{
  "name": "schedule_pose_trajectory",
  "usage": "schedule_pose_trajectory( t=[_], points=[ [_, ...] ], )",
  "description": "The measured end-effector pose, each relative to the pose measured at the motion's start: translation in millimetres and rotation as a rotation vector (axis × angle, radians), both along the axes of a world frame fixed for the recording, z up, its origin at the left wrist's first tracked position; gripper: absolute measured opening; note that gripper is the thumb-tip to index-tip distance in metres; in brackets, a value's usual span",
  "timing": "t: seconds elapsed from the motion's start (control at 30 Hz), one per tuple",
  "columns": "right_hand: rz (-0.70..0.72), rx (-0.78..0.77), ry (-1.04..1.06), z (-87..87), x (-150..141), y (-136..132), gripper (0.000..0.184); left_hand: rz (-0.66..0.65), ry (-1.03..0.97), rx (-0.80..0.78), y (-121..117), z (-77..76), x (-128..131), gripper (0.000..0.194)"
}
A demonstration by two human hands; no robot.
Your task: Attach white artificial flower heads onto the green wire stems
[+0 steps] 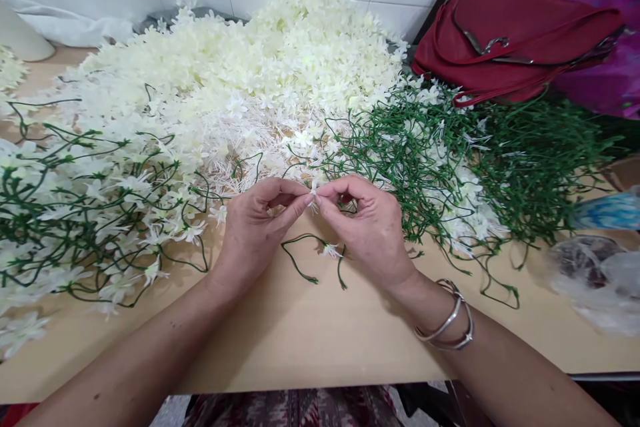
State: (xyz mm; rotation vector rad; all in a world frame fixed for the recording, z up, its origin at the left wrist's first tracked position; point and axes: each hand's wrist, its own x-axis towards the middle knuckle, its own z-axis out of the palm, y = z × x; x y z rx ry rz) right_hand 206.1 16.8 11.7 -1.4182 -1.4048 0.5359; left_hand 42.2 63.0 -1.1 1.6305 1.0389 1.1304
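Over smooth tabletop (pixel 310 340), pinched fingertips (pixel 304 203), wispy white flower (pixel 314 187)

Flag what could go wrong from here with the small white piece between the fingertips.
The small white piece sits in a narrow pinch between the left hand and right hand, so it might slip. If dropped, it could be lost among the heaped creamy-white, fabric-like flowers. The thin, tangled green stems could snag if pulled.
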Motion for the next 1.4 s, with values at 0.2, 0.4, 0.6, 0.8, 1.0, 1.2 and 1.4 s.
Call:
schedule_pose_trajectory(
  t=[0.2, 0.4, 0.6, 0.8, 1.0, 1.2, 1.4],
  points=[
    [0.076, 0.133, -0.07, 0.3, 2, -1, 0.013, -0.022, -0.063, -0.074, -1, 1.8, 0, 0.021],
    [0.105, 0.173, -0.146, 1.5, 2, -1, 0.016, -0.055, -0.174, -0.21, 3, 5.9, 0, 0.026],
    [0.095, 0.0, 0.059, 1.2, 2, 2, 0.007, -0.079, -0.196, -0.253, 6, 6.2, -1, 0.028],
    [0.065, -0.074, 0.227, 0.3, 1, 4, 0.01, -0.075, -0.193, -0.232, 6, 5.7, 0, 0.03],
    [0.042, -0.024, 0.165, 0.5, 1, 4, 0.007, -0.056, -0.18, -0.218, 4, 6.8, 1, 0.027],
    [0.03, -0.012, 0.1, -1.4, 1, 4, 0.009, -0.054, -0.142, -0.172, 1, 5.8, 0, 0.018],
    [0.067, -0.106, 0.307, -10.4, 3, 9, 0.007, -0.044, -0.084, 0.006, -2, 4.8, 1, 0.013]
  ],
)
